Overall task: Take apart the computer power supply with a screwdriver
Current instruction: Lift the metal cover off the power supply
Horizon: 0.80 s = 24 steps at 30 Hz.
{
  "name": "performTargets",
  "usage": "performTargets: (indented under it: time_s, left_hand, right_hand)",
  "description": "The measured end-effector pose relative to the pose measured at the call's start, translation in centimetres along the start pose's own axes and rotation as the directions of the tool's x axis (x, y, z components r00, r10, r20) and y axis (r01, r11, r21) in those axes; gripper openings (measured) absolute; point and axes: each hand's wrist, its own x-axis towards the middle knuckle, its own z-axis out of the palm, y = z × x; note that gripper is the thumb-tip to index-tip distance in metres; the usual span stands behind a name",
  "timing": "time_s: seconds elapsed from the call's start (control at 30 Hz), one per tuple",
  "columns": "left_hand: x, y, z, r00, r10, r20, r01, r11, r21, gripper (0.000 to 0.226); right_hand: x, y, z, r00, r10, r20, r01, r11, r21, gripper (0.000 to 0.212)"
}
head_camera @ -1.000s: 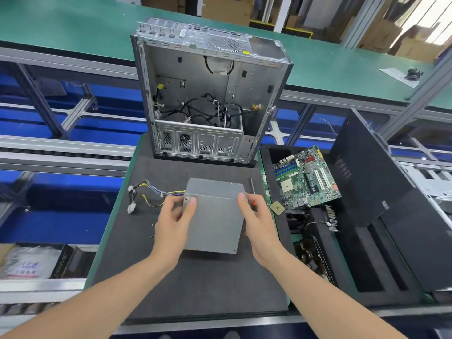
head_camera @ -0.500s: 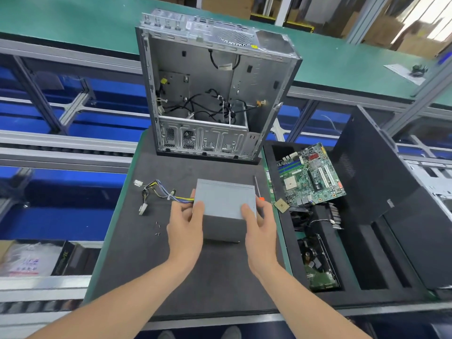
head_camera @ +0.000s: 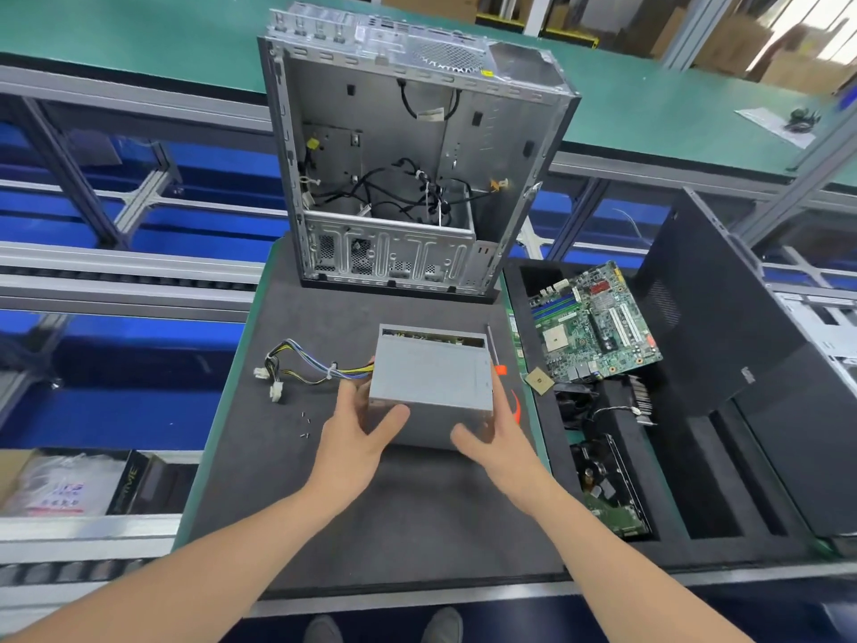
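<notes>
The grey metal power supply (head_camera: 433,371) stands on the dark foam mat (head_camera: 394,517), its cover tipped so a strip of circuit board shows along the far top edge. My left hand (head_camera: 357,429) grips its near left corner, thumb on the front face. My right hand (head_camera: 494,438) holds its right side, fingers up along the wall. Its bundle of coloured wires (head_camera: 306,371) trails left, ending in white plugs. A screwdriver (head_camera: 495,352) with an orange handle lies just right of the box, partly hidden by my right hand.
An emptied computer case (head_camera: 408,146) stands at the mat's far end. A few loose screws (head_camera: 304,422) lie left of my left hand. To the right, a black foam tray (head_camera: 723,494) holds a motherboard (head_camera: 593,324), a processor chip (head_camera: 539,380) and other parts.
The power supply has been turned from lying tilted in both hands to standing on the mat. My hands have shifted lower onto its near corners.
</notes>
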Motion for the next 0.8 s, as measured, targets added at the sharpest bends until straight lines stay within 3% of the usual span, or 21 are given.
performTargets:
  time_s: [0.07,0.13,0.27,0.4,0.53,0.8]
  left_hand:
    - [0.3,-0.1,0.1,1.0,0.004,-0.031,-0.003,0.999,0.038,0.034]
    - [1.0,0.8,0.7,0.99,0.009,-0.14,0.006,0.995,0.103,0.029]
    - [2.8,3.5,0.8,0.972,0.053,-0.228,0.016,0.958,0.287,0.035]
    - [4.3,5.4,0.5,0.981,0.107,-0.16,-0.015,0.87,0.492,0.052]
    - [5.7,7.0,0.8,0.991,0.127,-0.038,-0.065,0.713,0.698,0.069]
    - [8.2,7.3,2.0,0.975,-0.05,0.216,-0.155,0.541,0.827,0.067]
  right_hand:
    - [0.3,-0.3,0.3,0.999,0.04,-0.032,-0.04,0.999,-0.016,0.085]
    - [0.9,-1.2,1.0,0.994,0.043,-0.105,-0.045,0.999,-0.011,0.07]
    - [1.2,-3.3,1.8,0.987,0.124,-0.104,-0.099,0.972,0.214,0.055]
    - [0.3,-4.4,2.7,0.949,0.274,-0.158,-0.201,0.908,0.367,0.031]
    - [-1.1,-4.7,3.7,0.885,0.442,-0.146,-0.32,0.805,0.501,0.028]
    - [-2.8,-4.8,5.0,0.757,0.652,-0.029,-0.45,0.553,0.701,0.031]
